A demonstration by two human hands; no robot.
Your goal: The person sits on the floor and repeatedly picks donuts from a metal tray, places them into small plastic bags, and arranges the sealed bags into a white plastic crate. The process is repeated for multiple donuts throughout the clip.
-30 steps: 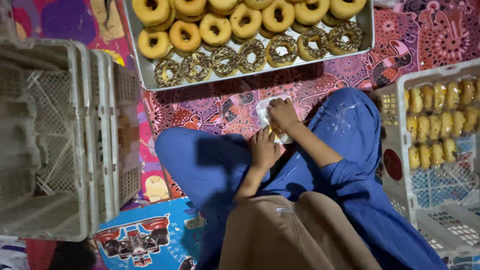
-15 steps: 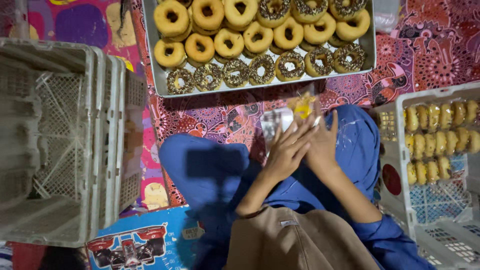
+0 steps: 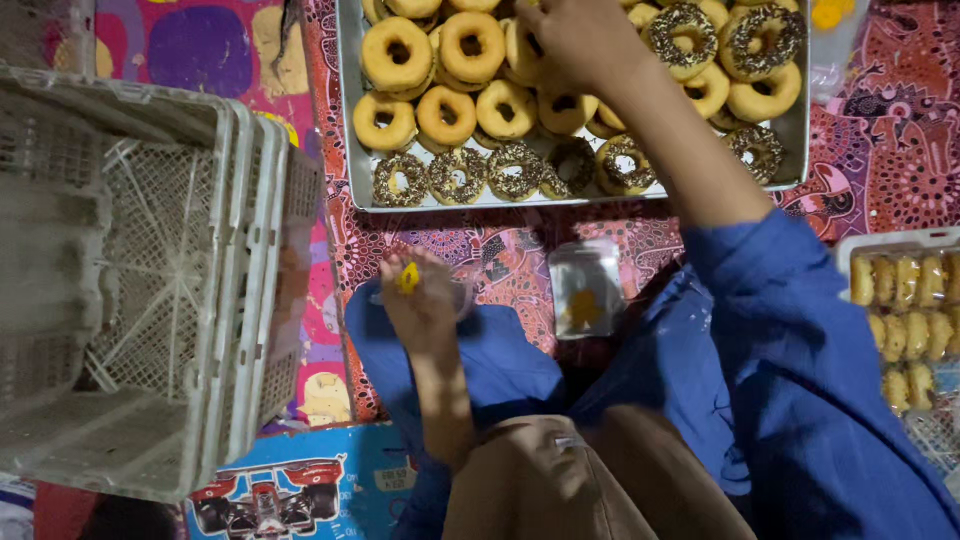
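The right hand rests with fingers curled on a doughnut in the tray at twelve o'clock, while the left hand, farther off, pinches a small yellow piece.

Right hand: the right hand has left the lap and now reaches up over the tray of doughnuts.
Left hand: the left hand has parted from the other and sits apart, low left, pinching a small yellow piece.
Clear packet: the clear packet, held by both hands 0.5 s ago, now lies free on the patterned cloth.
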